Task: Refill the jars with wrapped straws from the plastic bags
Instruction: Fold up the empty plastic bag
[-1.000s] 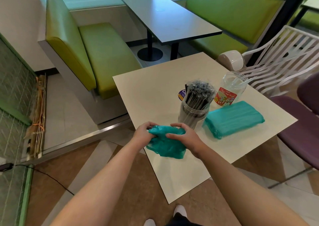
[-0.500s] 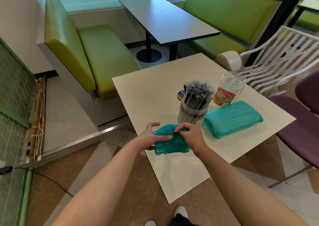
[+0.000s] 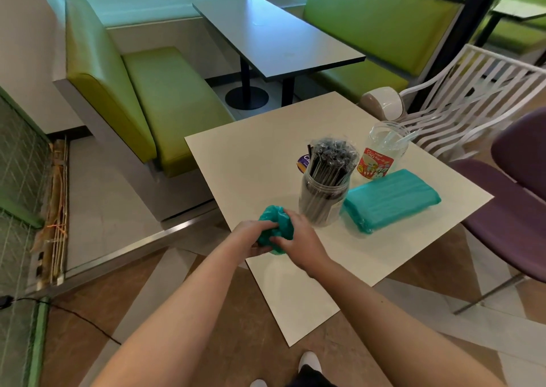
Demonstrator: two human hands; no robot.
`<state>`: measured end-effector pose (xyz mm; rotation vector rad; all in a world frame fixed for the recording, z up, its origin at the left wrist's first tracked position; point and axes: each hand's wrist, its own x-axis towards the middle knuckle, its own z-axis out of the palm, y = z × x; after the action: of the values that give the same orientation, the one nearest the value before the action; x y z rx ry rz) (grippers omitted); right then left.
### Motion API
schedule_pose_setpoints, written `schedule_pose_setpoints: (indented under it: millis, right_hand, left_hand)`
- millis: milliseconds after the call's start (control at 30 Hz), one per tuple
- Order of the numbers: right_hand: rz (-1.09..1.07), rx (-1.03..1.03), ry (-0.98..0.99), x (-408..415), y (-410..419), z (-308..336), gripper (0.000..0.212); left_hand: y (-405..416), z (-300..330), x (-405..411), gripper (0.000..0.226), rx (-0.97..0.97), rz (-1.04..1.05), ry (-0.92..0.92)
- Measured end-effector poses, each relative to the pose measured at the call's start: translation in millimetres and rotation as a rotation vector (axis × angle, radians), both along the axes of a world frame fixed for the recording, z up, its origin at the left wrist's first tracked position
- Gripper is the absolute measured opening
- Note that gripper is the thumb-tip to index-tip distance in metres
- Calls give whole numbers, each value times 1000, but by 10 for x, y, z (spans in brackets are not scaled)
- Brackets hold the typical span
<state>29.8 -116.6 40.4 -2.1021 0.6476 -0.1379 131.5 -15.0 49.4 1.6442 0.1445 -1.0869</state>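
A crumpled teal plastic bag [image 3: 273, 220] is squeezed between both hands at the near left edge of the white table [image 3: 295, 280]. My left hand [image 3: 251, 236] grips it from the left and my right hand [image 3: 298, 239] curls over it from the right. Just behind stands a clear jar [image 3: 322, 203] packed with dark wrapped straws [image 3: 332, 157]. To its right lies a full teal bag of straws [image 3: 390, 199], flat on the table. A second clear jar [image 3: 382, 153] with a red label stands at the far side, holding only a few pale straws.
A purple lid [image 3: 302, 162] lies behind the full jar. A purple chair [image 3: 514, 197] is at the right, a white slatted chair [image 3: 478, 97] beyond it. Green benches [image 3: 165, 103] and a grey table [image 3: 280, 38] stand farther back. A black cable [image 3: 74, 313] crosses the floor at left.
The loose teal bag has been scrunched from a spread sheet into a tight ball, and both hands have closed in around it.
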Motion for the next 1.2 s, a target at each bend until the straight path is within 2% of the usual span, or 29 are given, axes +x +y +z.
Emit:
schedule_pose_setpoints:
  millis: [67, 167, 367, 500, 600, 733, 800, 867, 967, 1100, 1200]
  right_hand:
    - [-32, -33, -22, -2, -19, 33, 56]
    - [-132, -17, -61, -39, -82, 67, 40]
    - [-360, 45, -124, -217, -292, 95, 31]
    - [-526, 85, -170, -424, -426, 127, 27]
    - [-594, 139, -193, -612, -512, 148, 23]
    - [-610, 218, -186, -833, -666, 159, 22]
    - [-597, 244, -177, -925, -763, 178, 25]
    - [-575, 270, -180, -1065, -901, 191, 27]
    - [-539, 277, -193, -1261, -1107, 234, 28]
    - [-510, 216, -157, -1555, -1488, 314, 32]
    - [-471, 270, -118, -1792, -1871, 388, 32]
  left_hand:
    - [27, 6, -6, 40, -40, -42, 29]
    - [39, -7, -7, 45, -37, -107, 26]
    - [-22, -34, -108, 30, -33, -45, 58]
    - [-140, -70, -264, 24, -196, -3, 214]
    - [-317, -38, -426, 22, -281, -83, 249]
    - [-611, 66, -644, 21, -257, -235, 118]
    - [-765, 124, -729, 19, -265, -281, 99]
    - [-957, 167, -849, 26, -281, -335, 98]
    - [-1242, 187, -1006, 36, -298, -356, 77]
    - [-1710, 179, -1309, 32, -282, -341, 77]
    - [-2140, 163, -1556, 52, -263, -266, 86]
